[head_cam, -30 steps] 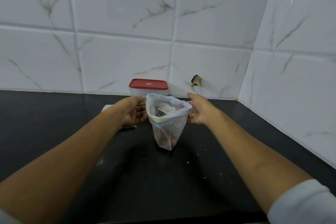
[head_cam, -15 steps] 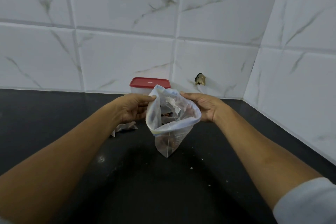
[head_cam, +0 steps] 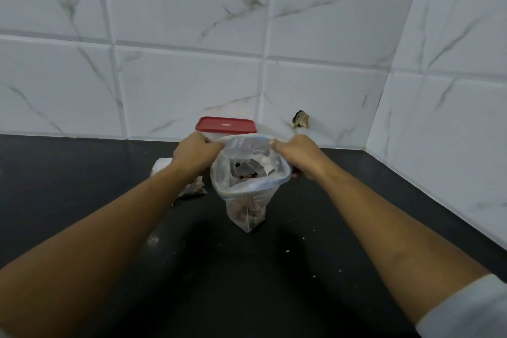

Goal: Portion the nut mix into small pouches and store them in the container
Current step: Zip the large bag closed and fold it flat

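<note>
A see-through plastic bag (head_cam: 248, 200) sits in the middle of the black counter (head_cam: 82, 173). The bag is thin, soft and crinkly. It is wide at the top and gets narrow toward a pointy bottom that reaches down to the counter. Its mouth is pulled open into a round ring with a pale blue strip along the edge.

The left hand (head_cam: 196, 155) pinches the rim at 10 o'clock on the ring, and its grip is closed on the plastic. The right hand (head_cam: 297, 158) pinches the rim at 2 o'clock, and its grip is closed on the plastic too.

The nut mix (head_cam: 245, 174) lies deep in the bag as small dark and brown bits. The cloudy plastic makes each piece hard to make out.

At 12 o'clock from the bag stands the container (head_cam: 225, 125) with a flat red lid with round corners. Its box is mostly hidden behind the hands and the bag.

At 9 o'clock from the bag lies a small pouch (head_cam: 192, 188), clear and lumpy, half hidden under the left arm.

The wall (head_cam: 192, 77) is shiny white tile with gray lines like marble. At 1 o'clock from the bag there is a dark broken spot (head_cam: 300, 120) in it. Tiny pale crumbs (head_cam: 287, 250) dot the counter. A gray sleeve (head_cam: 466, 310) is cut off at the bottom right edge.
</note>
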Demonstrator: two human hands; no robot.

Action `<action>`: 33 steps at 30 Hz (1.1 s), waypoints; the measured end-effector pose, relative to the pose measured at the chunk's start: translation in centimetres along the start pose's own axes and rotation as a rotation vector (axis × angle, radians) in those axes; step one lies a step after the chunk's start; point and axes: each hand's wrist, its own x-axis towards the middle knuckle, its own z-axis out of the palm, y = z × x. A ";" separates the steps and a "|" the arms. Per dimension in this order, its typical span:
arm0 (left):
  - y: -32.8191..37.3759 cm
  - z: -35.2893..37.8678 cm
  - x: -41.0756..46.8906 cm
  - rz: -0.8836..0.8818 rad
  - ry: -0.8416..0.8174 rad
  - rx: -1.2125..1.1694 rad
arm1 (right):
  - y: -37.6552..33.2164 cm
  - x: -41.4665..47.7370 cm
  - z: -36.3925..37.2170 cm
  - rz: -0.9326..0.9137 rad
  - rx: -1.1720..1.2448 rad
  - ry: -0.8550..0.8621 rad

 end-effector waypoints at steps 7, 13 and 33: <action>0.0 -2.3 -2.3 -0.328 -0.451 -0.373 | 1.8 -1.6 -2.9 0.255 0.701 -0.575; -1.0 -3.2 -2.6 -0.394 -0.641 -0.849 | 3.1 -3.2 -3.8 0.100 0.882 -0.711; 0.0 -1.9 -6.3 -0.101 -0.034 -0.309 | -0.5 -6.4 -2.1 -0.067 0.025 0.174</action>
